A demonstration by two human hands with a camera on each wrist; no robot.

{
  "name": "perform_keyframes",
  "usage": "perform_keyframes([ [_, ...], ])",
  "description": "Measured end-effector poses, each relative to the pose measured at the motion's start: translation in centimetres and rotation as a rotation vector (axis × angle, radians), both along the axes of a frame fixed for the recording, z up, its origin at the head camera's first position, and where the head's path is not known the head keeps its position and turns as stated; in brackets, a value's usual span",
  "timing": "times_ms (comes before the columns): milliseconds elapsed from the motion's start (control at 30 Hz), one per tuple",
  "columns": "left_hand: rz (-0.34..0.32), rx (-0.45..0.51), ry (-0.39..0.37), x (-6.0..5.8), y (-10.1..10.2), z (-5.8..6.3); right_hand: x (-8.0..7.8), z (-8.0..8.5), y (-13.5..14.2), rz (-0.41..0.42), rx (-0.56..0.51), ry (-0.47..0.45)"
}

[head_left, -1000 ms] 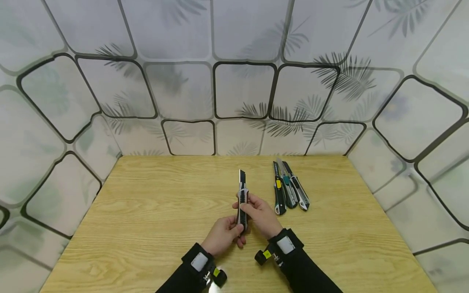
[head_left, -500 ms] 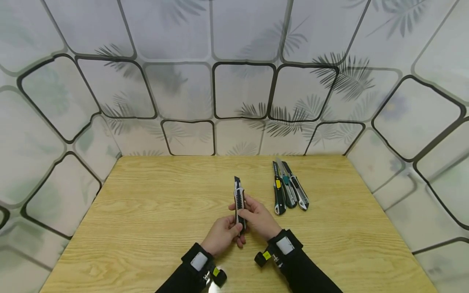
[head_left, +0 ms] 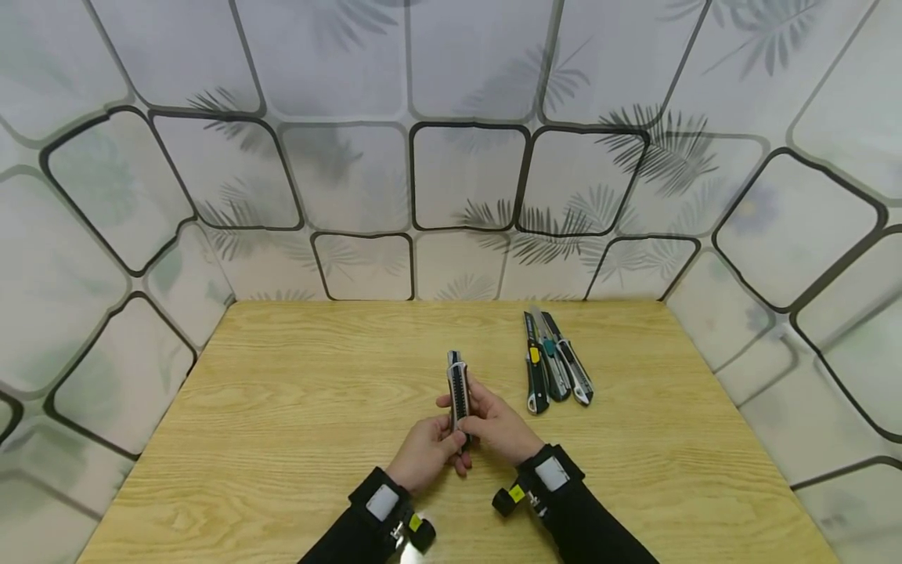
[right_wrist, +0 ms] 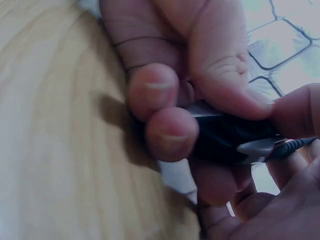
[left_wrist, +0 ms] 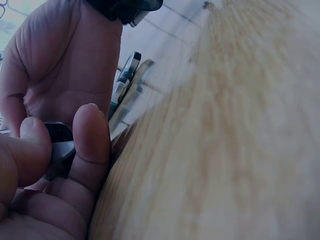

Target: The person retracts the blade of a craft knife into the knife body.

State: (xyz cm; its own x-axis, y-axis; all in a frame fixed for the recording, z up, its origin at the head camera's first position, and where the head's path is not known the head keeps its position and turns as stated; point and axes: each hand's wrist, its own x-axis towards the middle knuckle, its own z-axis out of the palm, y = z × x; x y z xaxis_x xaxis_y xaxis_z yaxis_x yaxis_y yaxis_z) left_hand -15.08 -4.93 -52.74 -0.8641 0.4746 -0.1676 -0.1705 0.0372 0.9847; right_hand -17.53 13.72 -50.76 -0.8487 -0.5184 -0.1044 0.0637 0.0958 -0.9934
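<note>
A black and silver utility knife (head_left: 459,388) points away from me above the middle of the table, held in both hands. My left hand (head_left: 426,448) grips its near end, thumb on top and fingers curled beneath. Along the handle, my right hand (head_left: 503,427) holds it from the right, thumb laid on the slider side. Only a short dark tip shows past the knife's far end. In the right wrist view the black handle (right_wrist: 225,137) runs between fingers and thumb of both hands. The left wrist view shows the handle's butt (left_wrist: 62,150) between my thumb and fingers.
To the right on the wooden table (head_left: 296,392) lie three more cutters side by side: a black one with a yellow slider (head_left: 535,380), one with a teal part (head_left: 557,373), and a black and silver one (head_left: 575,368). A patterned curtain (head_left: 465,180) stands behind.
The utility knife's extended blade has drawn back into the handle. My right thumb has slid down along the handle toward me, while the left hand has stayed in place.
</note>
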Motion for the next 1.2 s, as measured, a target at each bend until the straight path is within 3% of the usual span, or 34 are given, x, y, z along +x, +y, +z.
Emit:
perform_keyframes([
  [400,0.004,-0.011,0.018,-0.1,-0.1,-0.1,-0.2,-1.4,0.4,-0.011,-0.038,-0.044],
  [533,0.003,-0.013,0.022,-0.2,-0.1,-0.1,-0.4,-2.0,0.5,-0.107,-0.091,-0.116],
  [700,0.022,-0.038,0.013,-0.3,-0.3,-0.1,-0.6,-2.7,0.3,-0.274,-0.271,-0.255],
  [800,0.077,-0.066,0.02,-0.2,-0.5,-0.1,-0.7,-3.0,0.4,-0.303,-0.348,-0.291],
  [1033,0.306,-0.129,0.098,-0.3,-1.6,0.7,-0.7,-3.3,0.5,-0.241,-0.39,-0.248],
  [1133,0.353,-0.229,0.198,-0.5,-1.9,1.2,-0.8,-3.3,0.5,-0.232,-0.39,-0.239],
  [1200,0.345,-0.341,0.318,-0.5,-1.8,1.7,-0.8,-3.2,0.6,-0.231,-0.384,-0.24],
])
